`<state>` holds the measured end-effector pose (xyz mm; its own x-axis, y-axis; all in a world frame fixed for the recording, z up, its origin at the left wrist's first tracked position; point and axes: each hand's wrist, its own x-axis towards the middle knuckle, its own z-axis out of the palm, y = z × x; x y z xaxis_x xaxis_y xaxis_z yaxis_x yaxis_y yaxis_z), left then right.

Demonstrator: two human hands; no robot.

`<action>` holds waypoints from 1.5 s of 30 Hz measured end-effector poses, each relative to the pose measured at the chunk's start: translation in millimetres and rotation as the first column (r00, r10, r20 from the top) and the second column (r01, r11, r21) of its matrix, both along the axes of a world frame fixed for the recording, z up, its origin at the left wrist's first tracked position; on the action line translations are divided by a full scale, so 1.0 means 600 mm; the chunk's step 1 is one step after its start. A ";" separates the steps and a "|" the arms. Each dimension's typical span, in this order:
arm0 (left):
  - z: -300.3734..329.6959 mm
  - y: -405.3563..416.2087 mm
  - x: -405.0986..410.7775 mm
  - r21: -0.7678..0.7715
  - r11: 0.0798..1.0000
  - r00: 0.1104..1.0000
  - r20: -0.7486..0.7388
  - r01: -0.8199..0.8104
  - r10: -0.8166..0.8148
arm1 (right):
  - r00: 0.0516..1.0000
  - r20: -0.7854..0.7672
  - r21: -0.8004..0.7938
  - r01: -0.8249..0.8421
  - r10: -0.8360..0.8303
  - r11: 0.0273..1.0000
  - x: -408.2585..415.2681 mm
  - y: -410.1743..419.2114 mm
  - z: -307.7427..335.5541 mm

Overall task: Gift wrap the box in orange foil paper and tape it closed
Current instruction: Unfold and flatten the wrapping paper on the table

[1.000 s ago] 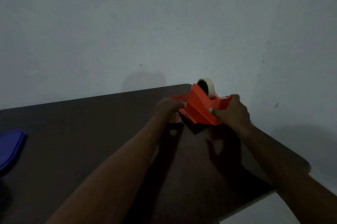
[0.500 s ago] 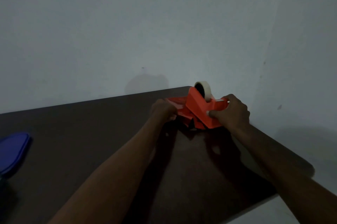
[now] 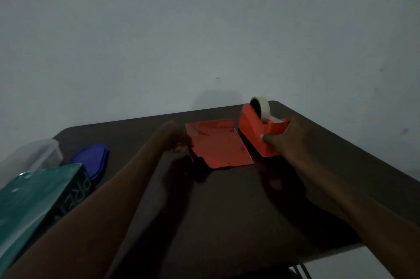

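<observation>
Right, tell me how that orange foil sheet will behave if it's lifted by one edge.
The orange foil sheet looks thin and creased, so it will probably droop and crinkle. Its glossy face suggests it may slide on the table. It likely weighs almost nothing and tears easily.

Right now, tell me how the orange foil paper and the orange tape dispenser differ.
The orange foil paper lies flat and thin on the table; the tape dispenser stands tall and blocky, carrying a pale tape roll. The right hand grips the tape dispenser, while the left hand only reaches the orange foil paper's left edge; any grip there is too dark to judge. Both are orange and sit side by side.
</observation>
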<state>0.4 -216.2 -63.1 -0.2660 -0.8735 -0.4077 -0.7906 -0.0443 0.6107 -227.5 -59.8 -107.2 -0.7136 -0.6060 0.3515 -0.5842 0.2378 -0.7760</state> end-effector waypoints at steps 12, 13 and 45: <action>-0.016 0.026 0.024 -0.630 0.752 0.956 0.292 0.195 -0.003 | 0.997 -0.004 0.039 -0.081 0.081 0.996 0.027 -0.004 -0.009; -0.018 0.035 0.013 -0.650 0.718 0.953 0.296 0.248 -0.061 | 0.996 -0.014 0.027 -0.093 0.093 0.995 0.030 -0.003 -0.006; 0.042 0.120 0.050 -0.846 0.404 0.784 -0.499 -0.347 -0.371 | 0.769 -0.405 0.419 -0.324 0.494 0.848 0.185 -0.132 -0.018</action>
<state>30.3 -144.0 -37.9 -0.1150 -0.5954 0.7951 -0.2894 0.7858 0.5465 -116.3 -138.8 -117.7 -0.1592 -0.9336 0.3210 -0.9538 0.0616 -0.2940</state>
